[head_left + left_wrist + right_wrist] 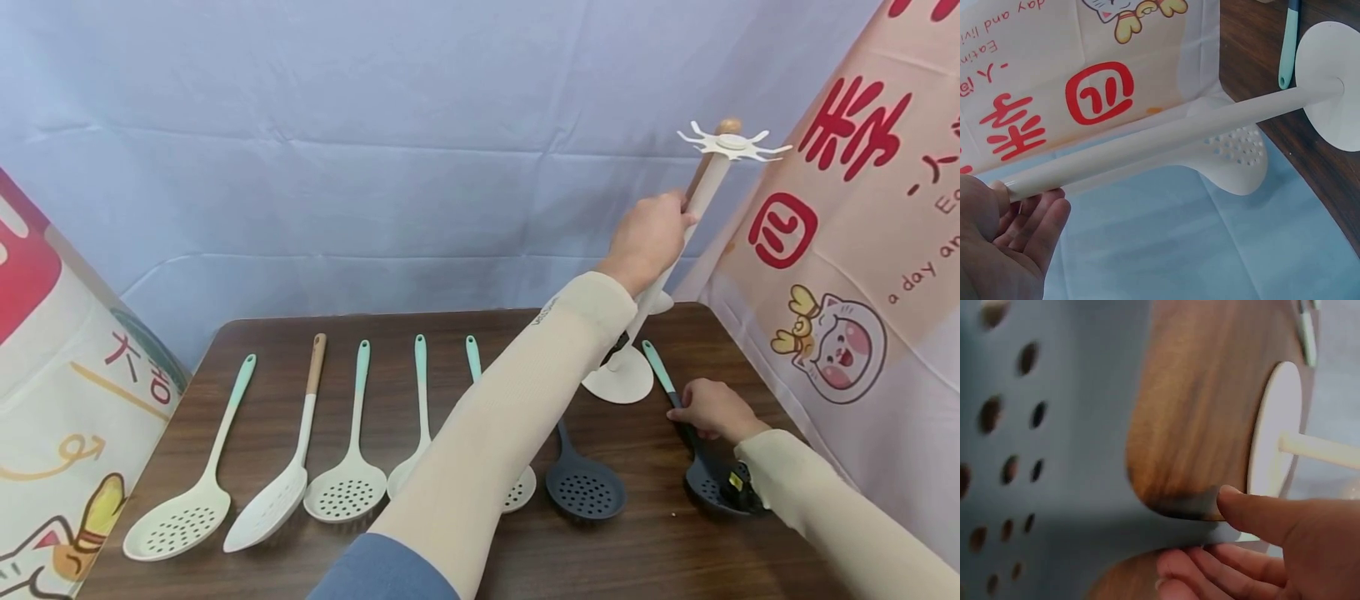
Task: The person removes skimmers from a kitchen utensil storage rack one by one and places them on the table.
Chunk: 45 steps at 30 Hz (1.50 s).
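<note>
My left hand (pixel 651 237) grips the upper pole of a white utensil stand (pixel 621 377) with a round base and a star-shaped hook top. Behind the pole hangs a white skimmer (pixel 1238 156); its brown handle shows beside the pole in the head view. At the table's right side, my right hand (pixel 716 408) pinches the handle of a dark grey skimmer (pixel 705 482) with a mint handle end. The skimmer's perforated head fills the left of the right wrist view, with thumb and fingers on either side of its shaft.
On the brown table (pixel 277 575) lies a row of skimmers: a mint-handled one (pixel 176 523) at far left, a wooden-handled one (pixel 272 500), several more cream ones, and a dark grey one (pixel 585 487). My left sleeve (pixel 510 400) covers part of the row. Printed cloth (pixel 840 250) hangs at right.
</note>
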Available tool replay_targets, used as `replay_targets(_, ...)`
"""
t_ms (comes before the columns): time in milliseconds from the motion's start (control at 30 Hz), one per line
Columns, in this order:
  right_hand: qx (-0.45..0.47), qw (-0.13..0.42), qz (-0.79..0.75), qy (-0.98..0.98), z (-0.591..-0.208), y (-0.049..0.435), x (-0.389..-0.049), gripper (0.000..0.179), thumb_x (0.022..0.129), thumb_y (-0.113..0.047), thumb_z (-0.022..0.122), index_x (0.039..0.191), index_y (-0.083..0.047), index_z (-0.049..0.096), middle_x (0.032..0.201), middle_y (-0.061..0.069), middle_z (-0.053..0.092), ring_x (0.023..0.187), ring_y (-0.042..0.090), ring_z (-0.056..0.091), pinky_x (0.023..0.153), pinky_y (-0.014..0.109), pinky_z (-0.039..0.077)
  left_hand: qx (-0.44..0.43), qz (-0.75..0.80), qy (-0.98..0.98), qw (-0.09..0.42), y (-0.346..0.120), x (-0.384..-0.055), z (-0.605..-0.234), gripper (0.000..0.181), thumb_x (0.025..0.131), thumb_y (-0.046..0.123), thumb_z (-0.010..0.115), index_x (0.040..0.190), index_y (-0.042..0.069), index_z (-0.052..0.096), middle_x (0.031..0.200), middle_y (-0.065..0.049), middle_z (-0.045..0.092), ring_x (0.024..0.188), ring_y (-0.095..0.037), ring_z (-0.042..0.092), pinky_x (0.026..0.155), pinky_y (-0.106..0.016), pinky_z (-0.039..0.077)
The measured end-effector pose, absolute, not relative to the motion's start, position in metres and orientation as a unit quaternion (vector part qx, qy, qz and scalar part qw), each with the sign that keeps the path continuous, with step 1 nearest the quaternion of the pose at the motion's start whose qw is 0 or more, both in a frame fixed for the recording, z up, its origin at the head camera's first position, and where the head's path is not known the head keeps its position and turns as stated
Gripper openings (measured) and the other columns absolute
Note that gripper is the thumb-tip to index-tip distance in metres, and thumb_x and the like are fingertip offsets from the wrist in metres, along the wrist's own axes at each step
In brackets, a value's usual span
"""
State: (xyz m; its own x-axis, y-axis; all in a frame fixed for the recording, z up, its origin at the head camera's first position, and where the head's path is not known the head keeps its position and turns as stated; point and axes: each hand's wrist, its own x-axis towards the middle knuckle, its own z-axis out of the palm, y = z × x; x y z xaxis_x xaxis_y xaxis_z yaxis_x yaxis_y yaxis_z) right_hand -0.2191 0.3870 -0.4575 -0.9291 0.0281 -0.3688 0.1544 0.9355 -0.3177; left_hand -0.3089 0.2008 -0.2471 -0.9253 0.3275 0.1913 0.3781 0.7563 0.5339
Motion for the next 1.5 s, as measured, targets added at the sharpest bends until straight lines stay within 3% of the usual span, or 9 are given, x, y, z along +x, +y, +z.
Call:
replay_targets(367, 0.037, 0.197, -0.187, 0.962, -0.449, 0.387, -0.220, 0.020, 0.097, -0.016, 0.066, 0.088, 0.002, 0.060, 0.064, 0.008, 0.058, 0.057, 0.019, 0.059, 0.053, 0.033, 0.054, -0.197, -0.301, -0.932, 0.049, 0.198, -0.308, -0.248, 0.025, 0.105, 0.041, 0.052, 0.123, 0.028, 0.064, 0.099, 0.012, 0.067, 0.086, -0.004, 0.063, 0.074, -0.019, 0.049)
replay_targets(500, 0.035, 0.180, -0.186, 0.965, -0.442, 0.387, -0.220, 0.020, 0.098, -0.018, 0.065, 0.088, 0.000, 0.063, 0.065, 0.007, 0.059, 0.057, 0.020, 0.059, 0.052, 0.034, 0.051, -0.198, -0.303, -0.931, 0.049, 0.198, -0.308, -0.249, 0.024, 0.106, 0.041, 0.052, 0.123, 0.028, 0.063, 0.099, 0.012, 0.066, 0.085, -0.004, 0.062, 0.073, -0.019, 0.049)
replay_targets(667, 0.034, 0.122, -0.195, 0.973, -0.427, 0.387, -0.227, 0.021, 0.098, -0.019, 0.063, 0.089, 0.000, 0.066, 0.068, 0.005, 0.061, 0.059, 0.019, 0.057, 0.052, 0.034, 0.047, -0.206, -0.281, -0.936, 0.056, 0.198, -0.306, -0.248, 0.024, 0.106, 0.043, 0.050, 0.120, 0.028, 0.062, 0.096, 0.011, 0.065, 0.084, -0.005, 0.062, 0.073, -0.020, 0.049)
replay_targets(1033, -0.019, -0.064, -0.238, 0.969, -0.376, 0.391, -0.256, 0.023, 0.099, -0.013, 0.060, 0.100, 0.010, 0.066, 0.074, 0.013, 0.066, 0.060, 0.018, 0.059, 0.051, 0.031, 0.047, -0.212, -0.268, -0.937, 0.071, 0.195, -0.306, -0.248, 0.024, 0.106, 0.040, 0.050, 0.120, 0.025, 0.062, 0.098, 0.010, 0.067, 0.085, -0.005, 0.064, 0.072, -0.021, 0.051)
replay_targets(1200, -0.025, -0.118, -0.277, 0.953, -0.349, 0.386, -0.270, 0.030, 0.104, -0.017, 0.056, 0.116, 0.008, 0.065, 0.097, 0.027, 0.068, 0.067, 0.008, 0.058, 0.054, 0.020, 0.048, -0.207, -0.265, -0.939, 0.075, 0.195, -0.306, -0.247, 0.024, 0.106, 0.041, 0.051, 0.119, 0.025, 0.063, 0.101, 0.010, 0.068, 0.088, -0.005, 0.065, 0.073, -0.020, 0.051)
replay_targets(1367, -0.043, -0.107, -0.349, 0.930, -0.331, 0.383, -0.284, 0.040, 0.108, -0.020, 0.048, 0.140, 0.004, 0.053, 0.127, 0.031, 0.060, 0.083, -0.009, 0.055, 0.069, 0.007, 0.049, -0.210, -0.260, -0.939, 0.079, 0.195, -0.306, -0.248, 0.024, 0.106, 0.040, 0.051, 0.120, 0.025, 0.063, 0.104, 0.009, 0.070, 0.092, -0.006, 0.066, 0.075, -0.021, 0.052)
replay_targets(1500, -0.074, -0.085, -0.392, 0.913, -0.322, 0.381, -0.295, 0.047, 0.109, -0.019, 0.046, 0.153, -0.001, 0.040, 0.141, 0.028, 0.052, 0.104, -0.004, 0.055, 0.083, 0.008, 0.049, -0.212, -0.264, -0.938, 0.072, 0.196, -0.305, -0.248, 0.024, 0.107, 0.040, 0.051, 0.122, 0.025, 0.063, 0.106, 0.009, 0.070, 0.093, -0.005, 0.066, 0.077, -0.020, 0.052)
